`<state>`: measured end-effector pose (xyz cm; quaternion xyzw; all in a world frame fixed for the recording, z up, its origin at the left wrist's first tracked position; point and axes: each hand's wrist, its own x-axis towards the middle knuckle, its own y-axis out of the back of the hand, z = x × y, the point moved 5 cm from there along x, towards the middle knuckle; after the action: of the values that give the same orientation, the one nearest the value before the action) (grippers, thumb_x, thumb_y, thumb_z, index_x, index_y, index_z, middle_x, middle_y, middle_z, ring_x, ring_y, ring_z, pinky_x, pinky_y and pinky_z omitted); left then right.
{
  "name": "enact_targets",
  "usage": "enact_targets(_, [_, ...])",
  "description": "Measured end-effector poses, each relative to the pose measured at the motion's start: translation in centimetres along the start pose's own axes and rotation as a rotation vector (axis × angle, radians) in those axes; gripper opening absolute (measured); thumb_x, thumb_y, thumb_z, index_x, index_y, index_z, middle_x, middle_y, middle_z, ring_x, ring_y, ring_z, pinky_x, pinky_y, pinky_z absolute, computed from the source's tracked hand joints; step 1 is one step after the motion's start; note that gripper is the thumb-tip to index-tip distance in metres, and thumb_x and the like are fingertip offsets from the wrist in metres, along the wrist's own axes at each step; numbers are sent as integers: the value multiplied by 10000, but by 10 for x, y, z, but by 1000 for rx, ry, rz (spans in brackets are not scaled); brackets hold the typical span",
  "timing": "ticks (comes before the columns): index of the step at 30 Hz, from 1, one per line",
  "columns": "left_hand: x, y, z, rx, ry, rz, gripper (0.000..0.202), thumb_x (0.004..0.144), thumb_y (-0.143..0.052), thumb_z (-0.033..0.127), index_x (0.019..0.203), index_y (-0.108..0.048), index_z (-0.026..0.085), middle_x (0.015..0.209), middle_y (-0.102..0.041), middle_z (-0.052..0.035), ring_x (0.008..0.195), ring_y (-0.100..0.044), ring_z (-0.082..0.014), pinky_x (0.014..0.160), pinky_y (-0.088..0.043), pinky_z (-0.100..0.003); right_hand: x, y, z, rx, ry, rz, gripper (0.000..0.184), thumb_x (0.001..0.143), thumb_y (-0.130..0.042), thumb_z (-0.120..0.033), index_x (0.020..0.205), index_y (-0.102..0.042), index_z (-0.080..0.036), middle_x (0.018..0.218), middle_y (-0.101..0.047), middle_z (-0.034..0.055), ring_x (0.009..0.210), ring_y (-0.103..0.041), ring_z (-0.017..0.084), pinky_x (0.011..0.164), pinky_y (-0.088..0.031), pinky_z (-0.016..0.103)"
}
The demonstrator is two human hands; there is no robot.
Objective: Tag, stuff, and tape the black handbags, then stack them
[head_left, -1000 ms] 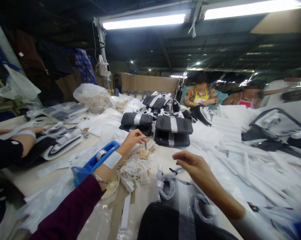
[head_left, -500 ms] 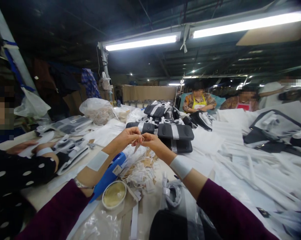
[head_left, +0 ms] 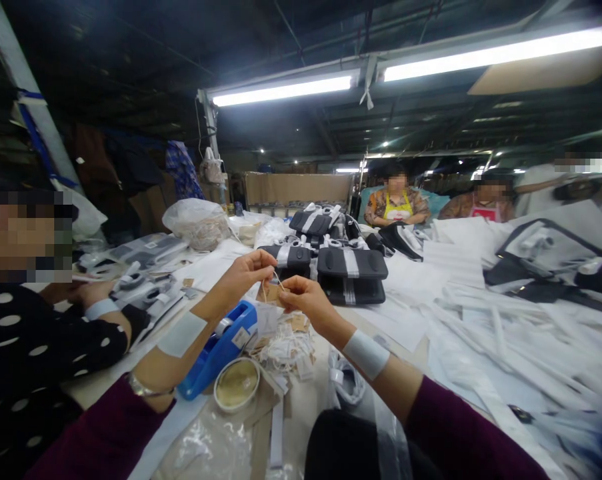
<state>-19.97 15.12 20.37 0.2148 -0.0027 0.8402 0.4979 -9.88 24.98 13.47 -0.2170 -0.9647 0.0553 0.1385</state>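
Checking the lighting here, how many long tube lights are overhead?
2. One tube light is overhead at centre, the other overhead at right. More may lie outside the view.

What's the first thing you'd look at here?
Right in the middle, the left hand and right hand pinch a small tag and its string between them. Just below lies a blue tape dispenser, and behind the hands sit stacked black bags with white bands.
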Motion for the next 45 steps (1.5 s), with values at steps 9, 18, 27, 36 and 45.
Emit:
enact_targets(9, [-16, -11, 22, 95, -127, 38, 132, 792, -630, 277, 881, -638, 179, 676, -578, 28, 627, -539, -117, 628, -414, -230, -16, 6, -22, -135, 166, 227, 245, 676, -653, -306, 897, -627, -203, 533, -425, -93, 418, -405, 78, 386, -348, 212])
enact_targets(18, [-26, -16, 26, 367, -214, 87, 104, 820, -579, 235, 877, -655, 192, 788, -635, 6, 704, -562, -145, 658, -414, -237, -25, 6, -19, -17, 45, 318, 167, 710, -606, -286, 835, -631, -179, 522, -455, -76, 413, -401, 72, 389, -339, 215])
enact_targets(27, [-34, -16, 21, 49, -173, 110, 130, 822, -624, 253, 922, -642, 171, 658, -613, 18, 656, -575, -128, 688, -435, -242, -36, 0, -17, 116, -110, 343, 384, 617, -499, -102, 962, -662, -137, 541, -538, -33, 453, -492, 105, 480, -473, 267])
enact_targets(36, [-37, -27, 22, -233, -93, 82, 156, 761, -712, 250, 856, -664, 135, 782, -715, -71, 749, -671, -180, 619, -512, -254, -46, -8, -8, -366, 2, 240, 116, 653, -649, -122, 689, -729, -197, 600, -620, 20, 592, -567, 185, 651, -442, 352])
enact_targets(45, [-35, -59, 28, -53, -11, -11, 131, 762, -696, 257, 855, -691, 166, 791, -734, -46, 748, -693, -197, 742, -541, -319, -68, 10, -26, -216, 4, -167, 753, 566, -641, -41, 1268, -543, -294, 1216, -612, 37, 1108, -558, 235, 868, -468, 355])
